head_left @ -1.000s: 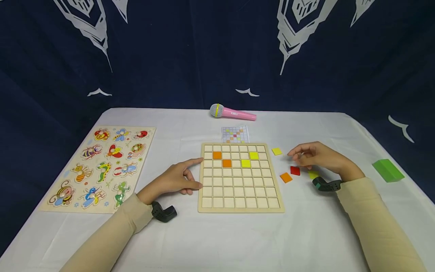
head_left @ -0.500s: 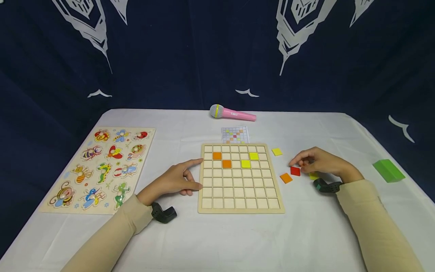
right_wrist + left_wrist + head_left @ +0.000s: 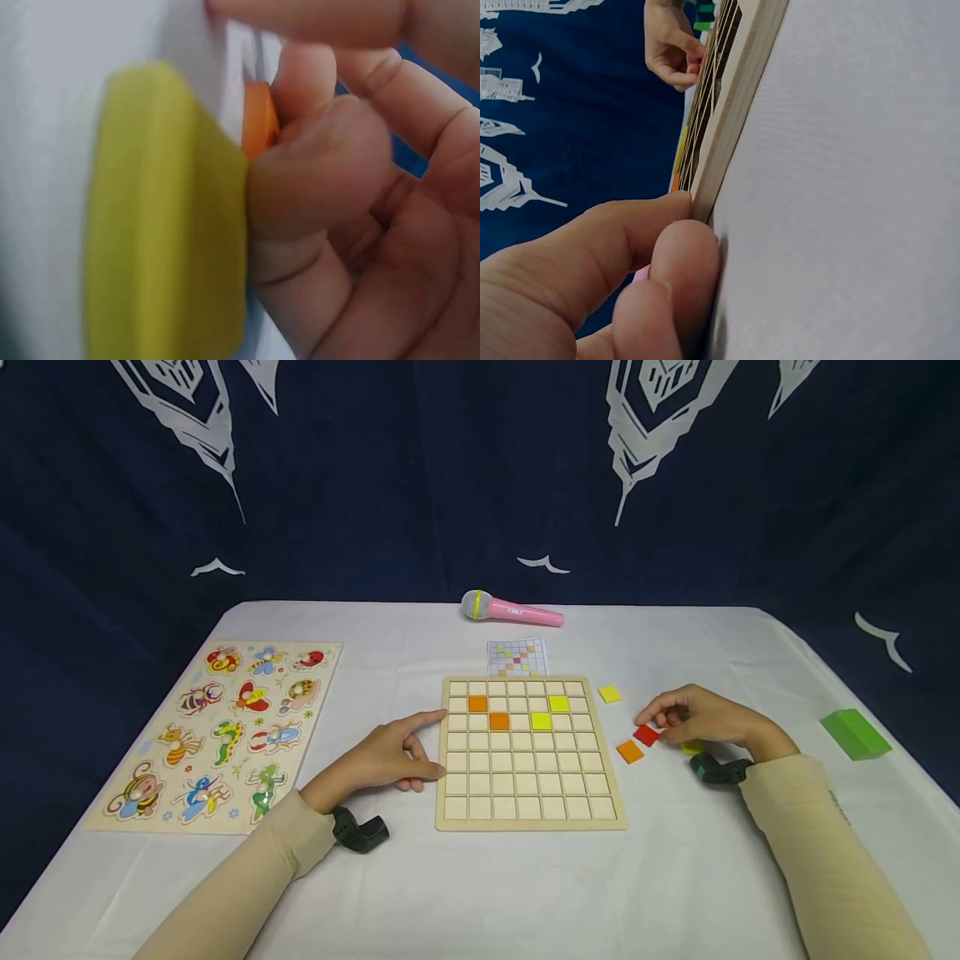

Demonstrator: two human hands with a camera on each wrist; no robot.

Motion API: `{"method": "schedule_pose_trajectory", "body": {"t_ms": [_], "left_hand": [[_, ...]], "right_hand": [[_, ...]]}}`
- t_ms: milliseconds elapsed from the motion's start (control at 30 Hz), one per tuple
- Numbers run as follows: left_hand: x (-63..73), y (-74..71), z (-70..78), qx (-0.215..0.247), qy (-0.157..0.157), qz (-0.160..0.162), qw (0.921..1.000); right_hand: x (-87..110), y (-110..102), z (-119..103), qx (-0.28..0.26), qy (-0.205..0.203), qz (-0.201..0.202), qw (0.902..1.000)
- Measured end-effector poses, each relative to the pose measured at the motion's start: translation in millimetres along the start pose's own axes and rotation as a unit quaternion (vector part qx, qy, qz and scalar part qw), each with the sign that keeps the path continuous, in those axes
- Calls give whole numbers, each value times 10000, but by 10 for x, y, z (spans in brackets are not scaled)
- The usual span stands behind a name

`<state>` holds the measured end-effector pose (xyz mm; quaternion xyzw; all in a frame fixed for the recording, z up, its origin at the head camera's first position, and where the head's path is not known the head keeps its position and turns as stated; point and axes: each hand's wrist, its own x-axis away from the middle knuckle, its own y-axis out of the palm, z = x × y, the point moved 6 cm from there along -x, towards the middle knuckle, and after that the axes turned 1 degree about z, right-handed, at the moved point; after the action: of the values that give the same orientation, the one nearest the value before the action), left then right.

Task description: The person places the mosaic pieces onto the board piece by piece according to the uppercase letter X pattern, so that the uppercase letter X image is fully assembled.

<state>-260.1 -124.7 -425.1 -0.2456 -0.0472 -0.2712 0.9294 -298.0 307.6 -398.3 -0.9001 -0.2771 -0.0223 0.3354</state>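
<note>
A wooden grid board [image 3: 532, 825] lies in the middle of the table, with two orange tiles and two yellow tiles in its cells. My left hand [image 3: 393, 754] rests beside it, forefinger and thumb against its left edge; the left wrist view shows a fingertip [image 3: 676, 204] at the board's side. My right hand [image 3: 705, 720] is low over the table, pinching a red tile [image 3: 646, 736] between forefinger and thumb. Close by lie an orange tile [image 3: 630, 752] and a yellow tile [image 3: 692, 747]. In the right wrist view the yellow tile [image 3: 165, 217] looms large below the thumb.
A loose yellow tile [image 3: 609, 693] is at the board's upper right. A printed grid card [image 3: 517, 656] and a pink microphone [image 3: 525, 612] lie behind the board. The insect puzzle [image 3: 225, 727] covers the left side; a green block [image 3: 856, 734] stands far right.
My right hand has come down to the loose tiles, and the red tile has turned and shifted slightly left. The left hand keeps its place at the board.
</note>
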Motion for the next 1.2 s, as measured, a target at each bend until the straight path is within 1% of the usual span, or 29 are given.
{"method": "schedule_pose_trajectory", "body": {"t_ms": [333,600,800,900,1033,1200], "left_hand": [[-2,-21,-1,9,22,-7,10000],[6,-25,1,21,20,-20,10000],[8,-29,2,11,59,-30,10000],[7,-28,2,1,67,-27,10000],[5,-18,4,4,48,-23,10000],[2,-2,5,-8,8,-5,10000]], "right_hand": [[2,-16,-15,-57,-88,96,9999],[19,-52,-74,29,-363,427,9984],[-23,-57,-182,183,-264,621,9976],[-36,-48,-221,-12,-178,741,9971],[-33,-28,-240,-462,-79,898,9949],[-28,12,-268,-756,-151,1001,9920]]}}
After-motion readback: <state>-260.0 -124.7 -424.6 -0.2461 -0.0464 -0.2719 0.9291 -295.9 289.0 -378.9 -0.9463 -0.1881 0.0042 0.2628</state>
